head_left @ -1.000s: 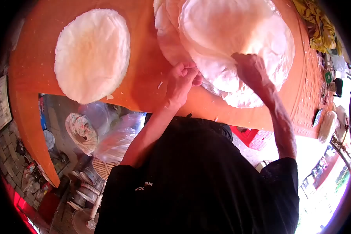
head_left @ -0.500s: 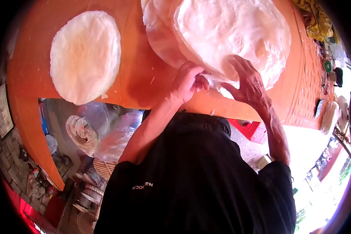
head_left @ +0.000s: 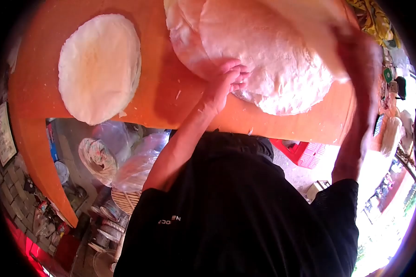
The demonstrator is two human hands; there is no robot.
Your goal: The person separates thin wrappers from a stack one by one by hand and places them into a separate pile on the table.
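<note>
A pile of thin, pale round sheets (head_left: 263, 60), looking like flatbread or dough, lies on the orange table. My left hand (head_left: 225, 84) is at the pile's near left edge, its fingers loosely bent and apart, touching the sheets. On the far right my right hand (head_left: 358, 51) is smeared by motion. It has hold of the edge of one thin round sheet (head_left: 316, 27), which is lifted and blurred over the pile; the exact grip of the fingers is hidden. To the left, a separate smaller stack of round sheets (head_left: 99, 69) lies flat.
The orange table (head_left: 157, 106) has small scraps on it. Below its edge are a red crate (head_left: 305, 154), clear plastic bags (head_left: 141, 161) and a wicker basket (head_left: 124, 199). A yellow cloth (head_left: 379, 23) lies at the far right corner.
My right hand has swept right and away from the pile's near edge, drawing up a sheet. My left hand has shifted slightly up, and its fingers have loosened.
</note>
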